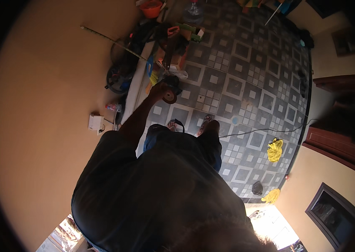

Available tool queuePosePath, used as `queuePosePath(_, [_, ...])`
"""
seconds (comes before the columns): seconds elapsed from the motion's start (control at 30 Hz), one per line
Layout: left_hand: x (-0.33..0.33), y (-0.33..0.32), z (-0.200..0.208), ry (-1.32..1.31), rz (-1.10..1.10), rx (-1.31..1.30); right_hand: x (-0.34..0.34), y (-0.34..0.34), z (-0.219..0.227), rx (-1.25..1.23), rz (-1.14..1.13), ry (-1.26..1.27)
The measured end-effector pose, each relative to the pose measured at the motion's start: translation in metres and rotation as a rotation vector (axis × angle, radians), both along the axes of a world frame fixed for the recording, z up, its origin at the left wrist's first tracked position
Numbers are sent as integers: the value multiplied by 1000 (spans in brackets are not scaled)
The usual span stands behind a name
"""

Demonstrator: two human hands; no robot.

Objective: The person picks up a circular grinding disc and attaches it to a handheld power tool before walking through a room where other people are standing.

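My left arm reaches forward and down beside the wall, and my left hand point(159, 89) is closed around a dark power tool with a round reddish-brown disc, which looks like an angle grinder point(170, 97). The tool is held over the tiled floor, close to a cardboard box point(182, 59) of tools. A handsaw point(170, 50) with an orange handle stands out of that box. Yellow and blue items point(151, 75) lie beside it, next to a crumpled clear plastic bag point(179, 74). My right hand is out of sight, hidden by my body.
A ledge point(137, 80) runs along the left wall, with dark gear point(118, 78) and a long thin strip point(114, 42) leaning there. Farther off are an orange bucket point(151, 8) and a water jug point(193, 14). A cord point(265, 130) and a yellow cloth point(275, 150) lie on the right.
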State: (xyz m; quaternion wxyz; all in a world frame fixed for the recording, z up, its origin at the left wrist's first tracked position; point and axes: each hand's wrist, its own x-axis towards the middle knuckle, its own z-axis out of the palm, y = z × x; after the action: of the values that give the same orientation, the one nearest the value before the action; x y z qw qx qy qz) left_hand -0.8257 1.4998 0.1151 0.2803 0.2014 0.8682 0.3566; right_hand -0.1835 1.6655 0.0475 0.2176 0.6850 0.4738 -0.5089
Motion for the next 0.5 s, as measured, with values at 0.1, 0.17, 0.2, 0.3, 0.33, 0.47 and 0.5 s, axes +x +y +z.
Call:
queuePosePath(0.1, [-46,113,-5,80,-54,114,-51,60,-7,-8,2,26])
queuePosePath(0.17, [-54,179,2,133,-106,181,-77,119,-11,15,3,24])
queuePosePath(0.2, [-69,199,7,211,-125,177,-95,146,-11,-1,12,18])
queuePosePath(0.3, [-65,224,-2,253,-72,187,-161,266,-6,28,9,-17])
queuePosePath(0.33, [-72,229,-6,85,84,293,-191,314,-3,52,6,-26])
queuePosePath(0.47, [-97,270,22,-117,348,369,-345,545,52,61,-12,104])
queuePosePath(0.5, [-113,272,24,-19,354,359,-391,586,66,111,32,237])
